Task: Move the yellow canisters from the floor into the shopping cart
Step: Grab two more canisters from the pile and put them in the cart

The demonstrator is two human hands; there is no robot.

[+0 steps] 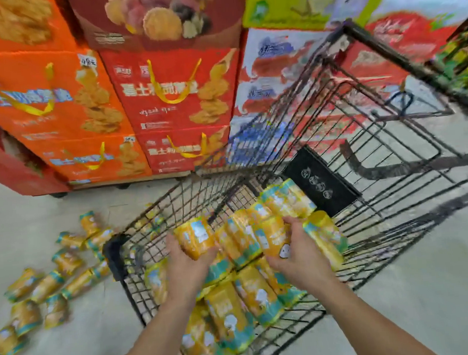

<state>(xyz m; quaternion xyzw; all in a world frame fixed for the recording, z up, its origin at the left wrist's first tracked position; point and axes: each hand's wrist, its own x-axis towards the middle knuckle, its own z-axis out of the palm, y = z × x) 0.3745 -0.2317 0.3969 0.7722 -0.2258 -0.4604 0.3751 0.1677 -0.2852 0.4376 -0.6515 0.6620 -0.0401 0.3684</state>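
- The person is working through the loading step: both hands are hovering over the shopping cart (113,254), each carrying cargo about to be set down.
- The left hand (188,265) is curling its fingers round one canister (195,236), holding it at about 11 o'clock from the wrist, just above the heap (253,296) already lying in the cart.
- The right hand (298,256) is gripping a second canister (274,235); a third tube (324,237) is lying against its 2 o'clock side, and whether the hand is holding that one too cannot be told.
- The next move is probably calling for lowering both loads onto the heap, letting go, then turning toward 9 o'clock for more.
- Many loose canisters (65,260) are lying scattered on the floor (406,318) between 7 and 9 o'clock, just beside the cart's corner, so the job looks roughly half done.
- The canisters are showing as slim yellow-orange tubes with teal bands at the ends and a pale picture on the side; motion blur is hiding the print.
- Being smooth and round, they are likely to roll when released.
- Stacked orange and red boxes (176,97) are standing at 12 o'clock.
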